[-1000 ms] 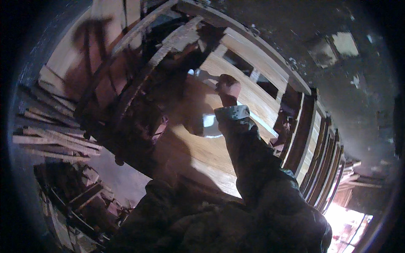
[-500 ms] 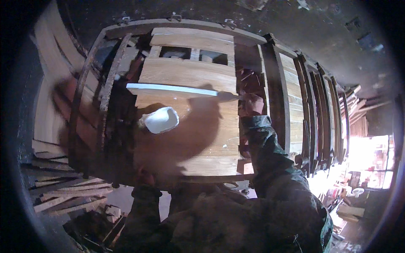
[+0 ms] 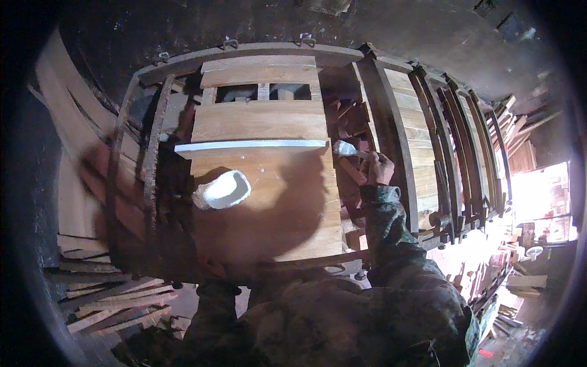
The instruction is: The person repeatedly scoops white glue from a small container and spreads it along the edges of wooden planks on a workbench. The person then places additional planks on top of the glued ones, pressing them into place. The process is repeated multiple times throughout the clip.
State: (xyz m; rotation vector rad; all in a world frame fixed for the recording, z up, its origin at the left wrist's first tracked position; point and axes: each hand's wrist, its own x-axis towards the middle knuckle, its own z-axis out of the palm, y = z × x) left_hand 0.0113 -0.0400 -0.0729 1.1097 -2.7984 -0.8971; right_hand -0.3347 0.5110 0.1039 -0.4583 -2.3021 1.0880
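My right hand is closed around the handle of a flat brush with white-coated bristles. The brush is just past the right end of a narrow board edge, which carries a white coating along its length. That edge crosses a pale wooden panel. Left of centre on the panel sits a white-lined tub holding white, glue-like stuff. My left hand is in deep shade at the panel's near edge; its fingers cannot be made out.
A dark metal clamp frame surrounds the panel. More slatted panels stand in racks to the right. Loose wood strips lie stacked at lower left, and long boards lean at far left. Bright light enters at right.
My right hand and the brush have moved right, off the end of the board edge. The view has shifted a little, so the panel sits lower and further left.
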